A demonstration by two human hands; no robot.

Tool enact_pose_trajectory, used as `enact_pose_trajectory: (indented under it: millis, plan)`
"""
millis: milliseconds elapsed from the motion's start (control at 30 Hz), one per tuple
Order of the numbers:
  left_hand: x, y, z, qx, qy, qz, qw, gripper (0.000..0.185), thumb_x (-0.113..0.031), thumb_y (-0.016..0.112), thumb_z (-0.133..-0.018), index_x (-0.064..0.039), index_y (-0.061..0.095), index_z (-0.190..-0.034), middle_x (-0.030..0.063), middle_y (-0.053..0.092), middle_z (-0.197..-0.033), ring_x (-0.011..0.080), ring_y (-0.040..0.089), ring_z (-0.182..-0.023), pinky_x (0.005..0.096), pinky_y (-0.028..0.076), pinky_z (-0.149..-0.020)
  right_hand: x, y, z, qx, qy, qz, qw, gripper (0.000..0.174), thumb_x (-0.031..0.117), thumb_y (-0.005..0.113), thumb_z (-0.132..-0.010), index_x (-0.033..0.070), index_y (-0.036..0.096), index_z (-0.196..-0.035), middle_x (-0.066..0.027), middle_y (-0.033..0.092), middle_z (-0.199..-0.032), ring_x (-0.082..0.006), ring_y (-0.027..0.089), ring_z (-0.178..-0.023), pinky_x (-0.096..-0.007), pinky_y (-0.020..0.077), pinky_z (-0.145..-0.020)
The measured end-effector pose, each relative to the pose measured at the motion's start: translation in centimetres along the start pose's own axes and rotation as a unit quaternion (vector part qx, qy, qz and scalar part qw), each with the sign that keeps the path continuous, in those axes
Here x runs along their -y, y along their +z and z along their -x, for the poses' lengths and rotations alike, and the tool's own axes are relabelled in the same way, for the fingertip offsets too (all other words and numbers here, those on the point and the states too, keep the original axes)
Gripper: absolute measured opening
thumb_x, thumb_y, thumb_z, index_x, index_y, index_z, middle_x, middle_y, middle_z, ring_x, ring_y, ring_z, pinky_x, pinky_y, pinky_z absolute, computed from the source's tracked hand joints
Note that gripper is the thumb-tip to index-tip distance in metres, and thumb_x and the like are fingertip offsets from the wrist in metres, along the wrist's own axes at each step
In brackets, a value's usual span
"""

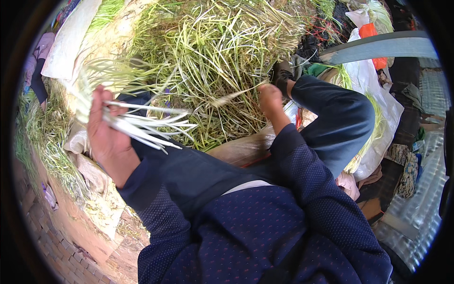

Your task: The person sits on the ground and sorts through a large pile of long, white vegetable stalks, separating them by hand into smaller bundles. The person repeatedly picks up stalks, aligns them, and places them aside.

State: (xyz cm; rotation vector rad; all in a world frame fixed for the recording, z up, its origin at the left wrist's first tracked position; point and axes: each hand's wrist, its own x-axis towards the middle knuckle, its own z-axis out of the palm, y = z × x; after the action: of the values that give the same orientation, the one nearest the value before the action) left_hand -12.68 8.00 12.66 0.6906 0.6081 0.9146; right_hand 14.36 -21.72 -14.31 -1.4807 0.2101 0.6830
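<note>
My left hand (110,131) is raised at the left, closed around a loose bunch of long green and white plant stalks (149,124). The stalks' white ends point right, over my thigh, and their paler leafy parts are blurred. Near my right shoe, my right hand (271,99) is closed on a thin, dry, straw-coloured leaf (237,96) that stretches to the left and is blurred by motion. Between and beyond both hands lies a large heap of green and yellowed leaves (212,64).
A curved metal bar (383,48) juts in at the upper right above white plastic sacks (376,88). More stalks (60,152) lie at the left, near another person's arm (38,81). A rolled, plastic-wrapped bundle (244,147) lies by my legs. Brick paving (53,245) shows lower left.
</note>
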Motion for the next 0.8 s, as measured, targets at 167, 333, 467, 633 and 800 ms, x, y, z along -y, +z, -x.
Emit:
enact_pose_trajectory:
  millis: [167, 333, 467, 633, 800]
  plan:
    - [-2.4, -1.4, 0.0, 0.074, 0.031, 0.083, 0.993, 0.020, -0.024, 0.056, -0.105, -0.008, 0.056, -0.117, 0.0019, 0.066, -0.091, 0.0150, 0.054, -0.079, 0.0337, 0.047, -0.080, 0.5, -1.7, -1.5, -0.049, -0.061, 0.181, 0.980, 0.009, 0.020, 0.065, -0.092, 0.012, 0.068, -0.096, -0.0001, 0.057, -0.065, -0.0156, 0.053, -0.052, -0.0323, 0.0427, -0.050]
    - [-2.3, -1.4, -0.1, 0.116, -0.031, 0.190, 0.974, 0.028, -0.029, 0.054, -0.105, -0.007, 0.054, -0.123, -0.0012, 0.052, -0.079, 0.0106, 0.046, -0.070, 0.0302, 0.043, -0.074, -2.1, 7.2, 4.0, 0.210, -0.149, 0.550, 0.794, 0.032, 0.022, 0.070, -0.087, 0.008, 0.070, -0.116, -0.0182, 0.067, -0.099, -0.0391, 0.065, -0.099, -0.0463, 0.0512, -0.088]
    - [-1.8, -1.3, -0.9, 0.150, -0.074, 0.186, 0.968, 0.035, -0.031, 0.050, -0.107, -0.005, 0.052, -0.130, -0.0020, 0.045, -0.074, 0.0071, 0.041, -0.060, 0.0248, 0.040, -0.061, -1.1, 14.4, 5.4, 0.266, -0.118, 0.596, 0.749, 0.044, 0.019, 0.067, -0.087, 0.005, 0.059, -0.128, -0.0214, 0.061, -0.118, -0.0383, 0.062, -0.108, -0.0463, 0.0490, -0.097]
    - [0.0, -0.8, -1.5, 0.119, -0.119, 0.136, 0.976, 0.048, -0.035, 0.044, -0.109, 0.002, 0.041, -0.140, -0.0021, 0.043, -0.070, 0.0067, 0.039, -0.055, 0.0234, 0.037, -0.056, -1.9, 18.3, 2.2, 0.241, -0.063, 0.640, 0.726, 0.041, 0.027, 0.069, -0.089, 0.003, 0.058, -0.122, -0.0231, 0.066, -0.111, -0.0372, 0.067, -0.103, -0.0476, 0.0541, -0.088]
    - [0.9, -0.3, -2.1, 0.081, -0.164, 0.131, 0.974, 0.049, -0.035, 0.041, -0.110, 0.002, 0.039, -0.141, -0.0022, 0.043, -0.068, 0.0077, 0.040, -0.054, 0.0250, 0.040, -0.056, -4.7, 16.9, 0.0, 0.308, -0.052, 0.684, 0.659, 0.029, 0.029, 0.069, -0.087, 0.006, 0.063, -0.103, -0.0180, 0.072, -0.096, -0.0355, 0.070, -0.094, -0.0481, 0.0547, -0.085]
